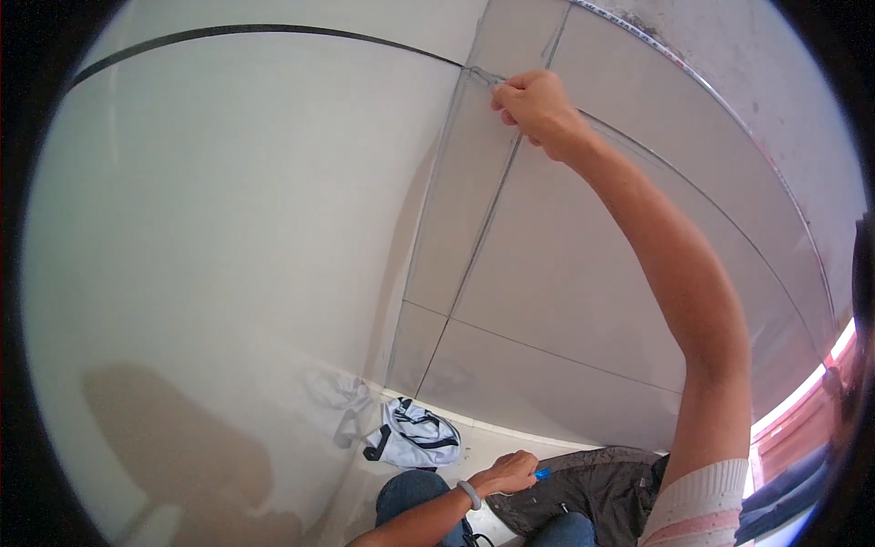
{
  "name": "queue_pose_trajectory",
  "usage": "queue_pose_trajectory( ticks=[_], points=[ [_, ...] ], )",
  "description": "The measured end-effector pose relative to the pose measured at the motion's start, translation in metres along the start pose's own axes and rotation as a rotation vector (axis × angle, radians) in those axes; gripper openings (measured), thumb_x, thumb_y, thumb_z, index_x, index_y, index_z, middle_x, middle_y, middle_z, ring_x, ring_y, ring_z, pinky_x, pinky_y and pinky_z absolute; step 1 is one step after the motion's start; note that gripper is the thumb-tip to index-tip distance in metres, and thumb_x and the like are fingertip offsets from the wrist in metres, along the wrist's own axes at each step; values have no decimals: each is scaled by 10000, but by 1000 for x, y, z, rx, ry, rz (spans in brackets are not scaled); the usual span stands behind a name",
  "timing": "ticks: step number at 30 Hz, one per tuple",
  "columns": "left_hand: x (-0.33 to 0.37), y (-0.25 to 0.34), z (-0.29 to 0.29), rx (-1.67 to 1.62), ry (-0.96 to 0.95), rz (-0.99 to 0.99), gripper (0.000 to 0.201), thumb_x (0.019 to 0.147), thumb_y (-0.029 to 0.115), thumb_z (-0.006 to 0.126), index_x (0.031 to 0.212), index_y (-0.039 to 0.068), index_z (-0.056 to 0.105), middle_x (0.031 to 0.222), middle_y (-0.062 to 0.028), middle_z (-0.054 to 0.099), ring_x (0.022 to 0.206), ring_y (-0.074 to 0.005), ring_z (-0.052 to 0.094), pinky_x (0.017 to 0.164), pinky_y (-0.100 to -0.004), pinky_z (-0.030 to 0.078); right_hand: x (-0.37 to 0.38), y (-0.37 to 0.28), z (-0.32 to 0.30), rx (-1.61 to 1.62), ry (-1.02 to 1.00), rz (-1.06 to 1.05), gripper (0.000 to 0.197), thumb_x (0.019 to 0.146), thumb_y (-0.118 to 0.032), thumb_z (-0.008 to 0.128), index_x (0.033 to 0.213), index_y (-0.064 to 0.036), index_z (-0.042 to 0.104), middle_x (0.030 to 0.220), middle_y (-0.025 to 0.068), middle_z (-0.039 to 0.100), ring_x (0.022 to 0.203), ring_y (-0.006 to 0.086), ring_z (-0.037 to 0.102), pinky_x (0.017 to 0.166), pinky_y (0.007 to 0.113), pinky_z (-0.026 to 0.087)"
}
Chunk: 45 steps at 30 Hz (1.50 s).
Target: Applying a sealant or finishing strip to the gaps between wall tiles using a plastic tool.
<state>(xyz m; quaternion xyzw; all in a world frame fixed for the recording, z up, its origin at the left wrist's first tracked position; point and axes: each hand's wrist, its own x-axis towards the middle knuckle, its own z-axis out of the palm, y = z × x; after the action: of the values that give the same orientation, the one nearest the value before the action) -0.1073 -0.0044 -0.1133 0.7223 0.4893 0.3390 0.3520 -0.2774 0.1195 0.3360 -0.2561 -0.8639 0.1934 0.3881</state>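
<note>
Work high on the tiled wall (565, 264), by its left corner edge

Right hand (538, 105) is raised far up, its fingers curled and the tips drawn together at a short grey streak (483, 75), on the narrow tile beside the corner where the tiled wall meets the plain pale wall (228, 201). Whether those tips pinch the streak, or some small thing hidden behind them, I cannot tell. The streak lies about in line with a level seam (592, 116) running off to the right, so the step in hand looks like close finger work on that joint. Going on with it would call for a light, steady grip and a long reach.

The left hand (509, 472) is low, closed around a small thing with a blue end (543, 473), just beside a dark crumpled cloth (588, 483). A white bag with black straps (415, 436) sits on the floor (492, 439), near the bottom of the same corner.
</note>
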Motion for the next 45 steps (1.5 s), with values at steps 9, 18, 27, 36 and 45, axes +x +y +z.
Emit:
queue_pose_trajectory(
  ticks=[9,18,27,36,45],
  points=[
    [-1,7,-4,7,-19,-25,146,634,155,527,619,12,548,605,-189,566,592,-340,574,556,-417,439,-9,0,-15,31,-14,46,214,805,-177,542,713,12,580,548,22,473,413,78,336,347,242,224],
    [1,3,3,43,-24,-22,163,652,165,529,640,4,553,629,-199,570,622,-341,585,579,-416,448,-15,10,-35,-71,-45,58,210,792,-176,546,713,14,585,549,19,465,399,76,322,342,241,216],
    [2,13,1,45,-47,-22,159,656,162,530,647,5,554,624,-191,570,599,-339,579,565,-413,447,-27,13,-54,-74,0,83,205,789,-168,535,735,23,585,565,22,473,405,69,323,346,239,221],
    [2,19,2,46,-52,-39,166,658,163,526,649,0,554,634,-201,568,628,-349,577,579,-422,443,-42,12,-71,-107,10,25,199,789,-169,534,731,13,590,570,23,478,417,73,321,351,243,213],
    [4,28,-5,98,-139,-88,201,683,154,518,719,-36,574,781,-249,583,803,-383,578,701,-445,459,-29,16,-46,-64,7,57,191,770,-150,529,726,28,582,565,28,463,413,68,309,351,239,214]
  ],
)
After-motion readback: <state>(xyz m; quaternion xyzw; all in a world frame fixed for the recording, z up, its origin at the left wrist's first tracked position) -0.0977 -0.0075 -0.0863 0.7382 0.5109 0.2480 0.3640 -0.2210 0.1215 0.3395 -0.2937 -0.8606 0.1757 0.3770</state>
